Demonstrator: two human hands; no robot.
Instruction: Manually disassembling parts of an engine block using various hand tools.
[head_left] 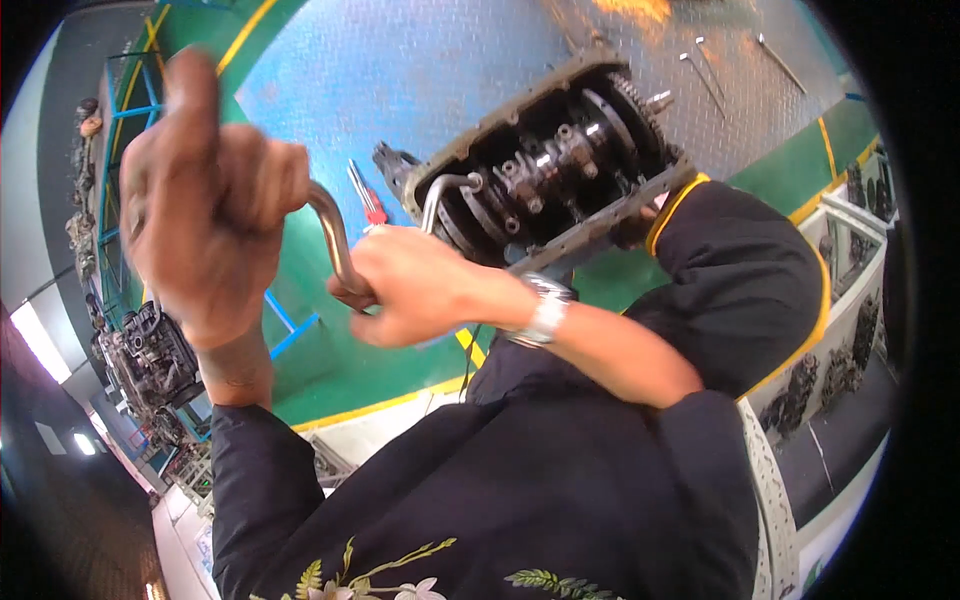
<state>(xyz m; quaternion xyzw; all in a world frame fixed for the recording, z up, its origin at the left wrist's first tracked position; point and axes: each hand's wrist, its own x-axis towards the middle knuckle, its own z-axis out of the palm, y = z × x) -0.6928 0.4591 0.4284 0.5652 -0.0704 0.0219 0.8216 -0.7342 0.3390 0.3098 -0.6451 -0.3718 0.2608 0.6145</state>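
A steel speed wrench (332, 240), a cranked rod, is in both my hands. My left hand (205, 190), blurred, closes on its near end with one finger or the thumb pointing up. My right hand (415, 285), wearing a metal watch, is wrapped round its middle. Beyond that fist the rod (434, 198) bends over to the left end of an open engine block (545, 165). Its tip seems to meet a bolt there. Inside the dark, oily block the crankshaft (548, 163) shows, with its bearing caps and a toothed wheel at the right end.
The block lies on a blue metal-topped table (400, 80). A red-handled tool (373, 207) lies left of it; several wrenches (708, 70) lie far right. A dark garment with yellow trim (740, 270) reaches the block's right side. Shelves of parts (850, 250) stand right, another engine (150, 365) left.
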